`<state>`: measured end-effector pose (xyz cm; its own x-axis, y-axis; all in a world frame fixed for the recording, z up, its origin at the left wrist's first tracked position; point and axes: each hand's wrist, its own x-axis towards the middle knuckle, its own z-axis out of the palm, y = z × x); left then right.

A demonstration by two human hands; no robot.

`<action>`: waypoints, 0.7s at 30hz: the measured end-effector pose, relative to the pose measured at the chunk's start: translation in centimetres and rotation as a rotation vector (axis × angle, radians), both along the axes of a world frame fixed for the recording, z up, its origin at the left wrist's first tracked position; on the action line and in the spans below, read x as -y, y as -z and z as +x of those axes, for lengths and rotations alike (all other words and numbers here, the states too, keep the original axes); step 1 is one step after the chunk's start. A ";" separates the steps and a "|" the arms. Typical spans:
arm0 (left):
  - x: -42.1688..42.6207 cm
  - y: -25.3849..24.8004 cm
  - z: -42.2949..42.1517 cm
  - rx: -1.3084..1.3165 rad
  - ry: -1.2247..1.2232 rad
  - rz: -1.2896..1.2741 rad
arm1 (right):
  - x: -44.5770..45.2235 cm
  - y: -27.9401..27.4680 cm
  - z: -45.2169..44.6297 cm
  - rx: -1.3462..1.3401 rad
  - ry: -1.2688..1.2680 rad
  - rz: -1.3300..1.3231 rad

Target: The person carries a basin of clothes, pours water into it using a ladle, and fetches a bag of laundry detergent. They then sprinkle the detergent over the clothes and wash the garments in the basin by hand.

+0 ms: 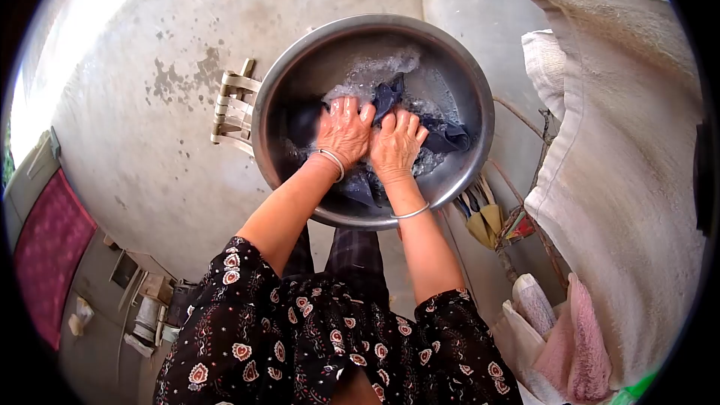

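A wide metal basin [469, 161] holds soapy water and dark blue cloth [448, 137]. My left hand [345, 131] presses into the cloth near the basin's middle, its fingers bent and their tips partly hidden by suds. Close beside it on the right, my right hand [396, 142] has its fingers curled down onto the same cloth. Part of the fabric bunches up between and beyond the two hands. Each wrist wears a silvery bangle.
A slatted stool or stand [236, 111] shows at the basin's left. Light towels [615, 142] hang on the right, with a pink cloth [583, 345] below and branches beside a yellowish bundle [484, 225]. Wet spots mark the concrete floor [150, 180].
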<state>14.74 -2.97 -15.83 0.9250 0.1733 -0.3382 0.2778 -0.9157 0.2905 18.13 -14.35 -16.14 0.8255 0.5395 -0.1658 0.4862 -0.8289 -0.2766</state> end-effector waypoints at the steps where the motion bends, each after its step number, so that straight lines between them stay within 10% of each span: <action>1: -0.3 0.0 1.0 -0.052 -0.021 -0.051 | -0.4 0.6 0.9 0.028 -0.010 -0.047; 8: -1.8 1.1 4.1 -0.229 -0.201 -0.206 | -1.9 1.1 4.4 -0.284 0.230 -0.188; 10: -3.3 2.8 3.9 -0.148 -0.347 -0.240 | -1.4 0.3 6.2 -0.326 0.376 0.115; 14: -5.3 -1.9 2.1 0.061 -1.429 -1.516 | 0.0 -3.9 6.8 -0.532 0.489 0.548; 16: -5.7 -3.7 1.0 0.076 -1.473 -1.799 | -0.2 -7.0 6.7 -0.456 0.411 0.729; 21: -4.3 -3.7 -1.2 0.096 -1.702 -1.782 | 2.9 -7.8 3.6 -0.088 0.517 0.386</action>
<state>13.50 1.28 -12.14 0.3807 0.1742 -0.9081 0.1259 0.9632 0.2375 21.76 -17.25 -8.32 0.9868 0.1103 -0.1187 0.0128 -0.7832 -0.6217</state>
